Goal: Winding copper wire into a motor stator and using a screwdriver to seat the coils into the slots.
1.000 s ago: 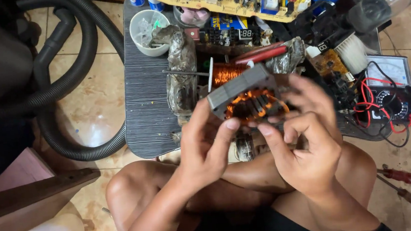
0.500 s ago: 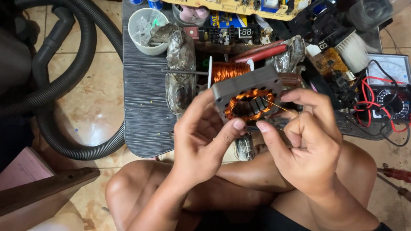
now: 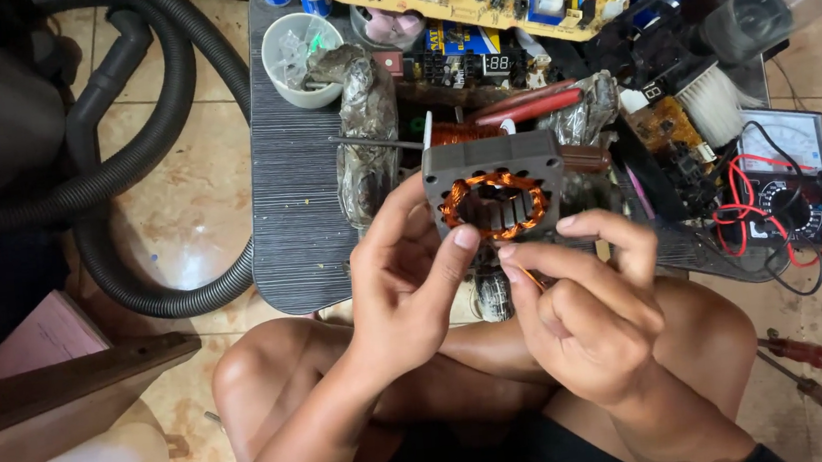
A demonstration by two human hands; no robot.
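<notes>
light: bright, even daylight | shadows: soft | focus: sharp | glare: floor tiles (image 3: 180,233)

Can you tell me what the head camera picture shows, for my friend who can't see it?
The left hand holds up a grey motor stator with copper coils, while the right hand pinches a thin wire beside it. Behind is a small table cluttered with circuit boards.

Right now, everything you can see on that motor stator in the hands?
The stator is a squarish grey laminated metal block with a round bore ringed by copper-coloured windings. It is held up above the small dark table, bore facing the camera. The left hand grips its lower left edge; the right hand touches its lower edge and pinches a thin copper wire.
</notes>
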